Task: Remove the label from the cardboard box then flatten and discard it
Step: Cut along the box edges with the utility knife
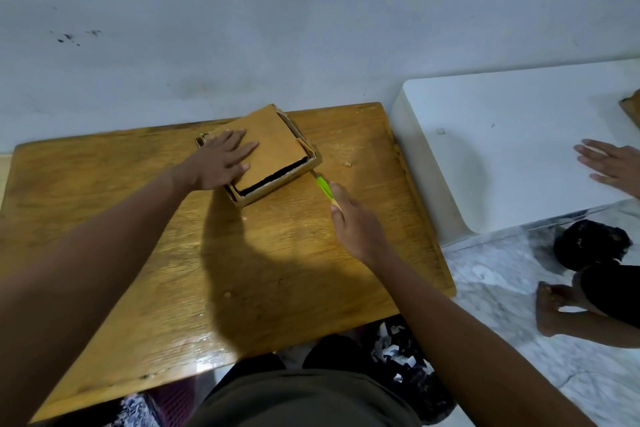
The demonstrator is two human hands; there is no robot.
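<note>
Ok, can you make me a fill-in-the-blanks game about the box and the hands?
1. The left hand lies flat on the ____, which sits on the wooden table.
2. The right hand grips a cutter whose handle is ____.
3. The cutter's tip points at the box's ____ corner.
4. Another person's hand rests on the ____ table.

Missing words: box; green; right; white

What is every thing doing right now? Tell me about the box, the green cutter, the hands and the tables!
cardboard box: lying on the wooden table, top flap folded down.
left hand: flat, pressing on the flap.
right hand: gripping the green cutter.
green cutter: tip at the box's right side.
wooden table: bearing the box.
white table: another person's hand resting open on it.
</note>
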